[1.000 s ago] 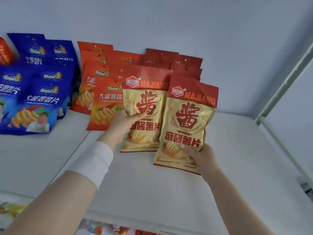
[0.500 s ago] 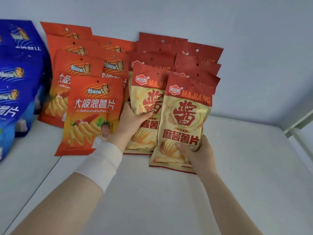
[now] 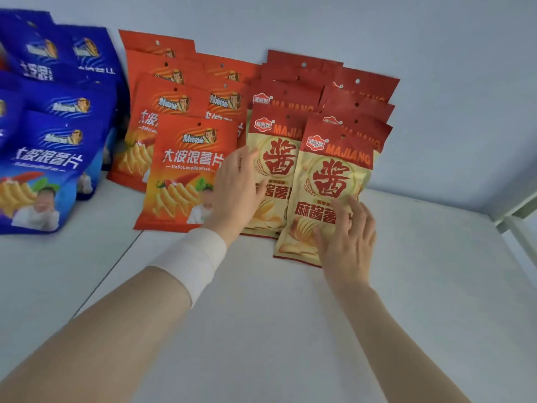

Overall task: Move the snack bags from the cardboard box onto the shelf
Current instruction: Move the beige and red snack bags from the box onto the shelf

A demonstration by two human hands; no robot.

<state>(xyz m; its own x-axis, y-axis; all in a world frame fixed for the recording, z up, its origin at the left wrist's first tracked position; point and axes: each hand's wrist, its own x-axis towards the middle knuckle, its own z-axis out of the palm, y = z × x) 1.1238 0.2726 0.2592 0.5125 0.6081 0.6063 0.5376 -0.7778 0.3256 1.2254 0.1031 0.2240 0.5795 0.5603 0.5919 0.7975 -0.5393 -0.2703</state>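
Two cream-and-red Majiang snack bags lean at the front of a stack against the back wall of the white shelf (image 3: pixel 290 315). My left hand (image 3: pixel 235 193) lies with fingers spread against the left front bag (image 3: pixel 276 158). My right hand (image 3: pixel 347 234) rests flat, fingers apart, on the lower part of the right front bag (image 3: pixel 328 181). Neither hand is closed around a bag. More red Majiang bags (image 3: pixel 357 94) stand behind them. The cardboard box is out of view.
Orange chip bags (image 3: pixel 189 170) stand in rows left of the Majiang stack, and blue chip bags (image 3: pixel 49 158) fill the far left. A shelf seam (image 3: pixel 116 263) runs diagonally on the left. A shelf post (image 3: pixel 520 210) is at the right edge.
Both hands have let go of the two front Majiang bags, which now lean on the stack. My fingers have opened and lie flat on them. The view has shifted right.
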